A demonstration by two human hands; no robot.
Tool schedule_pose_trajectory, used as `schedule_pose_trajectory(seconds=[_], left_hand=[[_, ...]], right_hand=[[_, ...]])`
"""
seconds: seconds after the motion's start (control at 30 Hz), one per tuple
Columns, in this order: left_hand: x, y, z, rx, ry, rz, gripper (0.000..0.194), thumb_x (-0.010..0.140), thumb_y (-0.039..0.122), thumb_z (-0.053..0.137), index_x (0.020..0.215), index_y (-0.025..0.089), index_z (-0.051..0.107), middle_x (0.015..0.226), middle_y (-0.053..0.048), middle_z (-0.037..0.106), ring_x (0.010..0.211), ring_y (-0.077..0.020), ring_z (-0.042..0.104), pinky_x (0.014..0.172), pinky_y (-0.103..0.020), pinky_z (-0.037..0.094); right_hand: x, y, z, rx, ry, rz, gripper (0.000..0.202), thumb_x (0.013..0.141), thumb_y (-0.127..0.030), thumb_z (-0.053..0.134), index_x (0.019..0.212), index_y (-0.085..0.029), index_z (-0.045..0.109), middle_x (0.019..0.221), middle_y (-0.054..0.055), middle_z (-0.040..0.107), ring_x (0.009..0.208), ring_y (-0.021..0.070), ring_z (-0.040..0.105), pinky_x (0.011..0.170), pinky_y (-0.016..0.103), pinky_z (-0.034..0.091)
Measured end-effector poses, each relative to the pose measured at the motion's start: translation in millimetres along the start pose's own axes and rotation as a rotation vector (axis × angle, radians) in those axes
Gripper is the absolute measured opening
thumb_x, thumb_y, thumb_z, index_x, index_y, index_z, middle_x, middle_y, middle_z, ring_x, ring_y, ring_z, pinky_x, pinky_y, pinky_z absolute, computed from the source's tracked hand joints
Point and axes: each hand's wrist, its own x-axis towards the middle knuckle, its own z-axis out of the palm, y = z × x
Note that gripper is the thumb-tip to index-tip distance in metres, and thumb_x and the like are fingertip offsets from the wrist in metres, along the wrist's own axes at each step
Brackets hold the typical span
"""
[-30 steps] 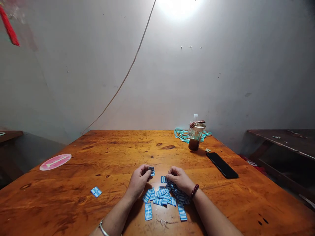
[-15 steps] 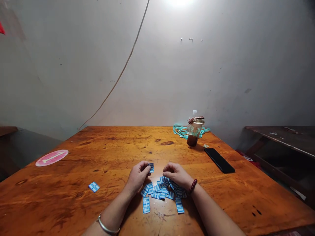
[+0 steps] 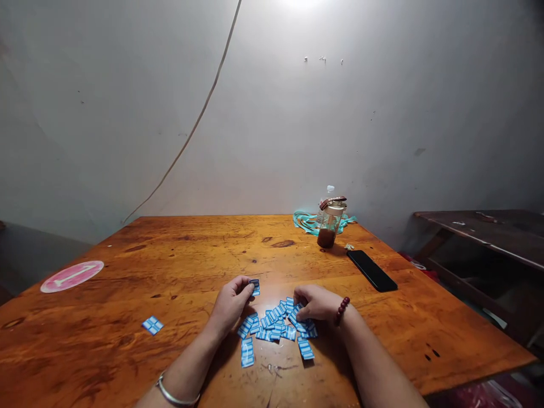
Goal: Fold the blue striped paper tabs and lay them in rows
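Several small blue-and-white striped packets lie in a loose pile on the wooden table in front of me. My left hand pinches a small stack of these packets between thumb and fingers, just left of the pile. My right hand, with a bead bracelet at the wrist, rests on the pile's right side with its fingertips curled down onto the packets. A silver bangle sits on my left wrist.
A lone blue packet lies to the left. A pink round sticker is at the far left. A black phone, a jar with brown liquid and a teal cord are at the back right. A dark bench stands right.
My right hand has slid lower onto the right side of the pile, its fingers curling onto the packets. The left hand keeps its stack. The view has shifted slightly.
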Motion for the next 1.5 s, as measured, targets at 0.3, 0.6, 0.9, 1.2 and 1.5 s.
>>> schedule_pose_trajectory(seconds=[0.3,0.6,0.9,1.2,1.5], left_hand=[[-2.5,3.4,-0.6,-0.013,-0.004,0.016,0.018,0.07,0.033,0.056,0.072,0.015,0.057,0.062,0.001,0.057,0.055,-0.0101,0.052,0.051,-0.02,0.041],[-1.3,-0.5,-0.8,0.022,-0.012,0.044,0.018,0.071,0.033,0.054,0.073,0.015,0.057,0.062,0.001,0.057,0.053,-0.0104,0.052,0.048,-0.02,0.041],[-2.0,0.8,-0.3,0.005,-0.004,0.028,0.019,0.07,0.034,0.056,0.072,0.015,0.058,0.061,0.001,0.057,0.053,-0.0101,0.052,0.048,-0.019,0.041],[-1.4,1.7,-0.1,-0.006,0.003,0.025,0.021,0.067,0.035,0.059,0.07,0.015,0.058,0.061,0.001,0.058,0.053,-0.0108,0.052,0.049,-0.02,0.041],[-0.5,0.4,-0.6,0.003,-0.004,0.025,0.02,0.067,0.034,0.058,0.07,0.015,0.059,0.061,0.0,0.057,0.053,-0.0105,0.052,0.048,-0.02,0.041]], right_hand=[[0.2,5.5,-10.7,0.078,0.055,0.026,0.014,0.071,-0.023,0.049,0.067,-0.013,0.058,0.058,-0.001,0.055,0.049,0.0069,0.044,0.043,0.016,0.031],[-6.4,-1.3,-13.6,-0.025,0.167,-0.065,0.029,0.056,-0.026,0.067,0.084,-0.019,0.06,0.08,0.0,0.053,0.069,0.011,0.047,0.059,0.019,0.035],[1.7,-4.1,1.2,0.01,0.043,0.026,0.012,0.055,-0.018,0.061,0.067,-0.016,0.06,0.057,-0.004,0.053,0.05,0.0074,0.044,0.044,0.016,0.028],[-0.5,14.5,-19.8,0.063,0.229,0.108,0.016,0.059,-0.016,0.056,0.075,-0.014,0.058,0.059,-0.003,0.053,0.05,0.0073,0.044,0.044,0.017,0.029],[-7.6,0.9,-11.6,0.038,0.052,0.024,0.031,0.049,-0.024,0.069,0.079,-0.019,0.062,0.062,-0.005,0.054,0.053,0.0076,0.045,0.044,0.016,0.03]])
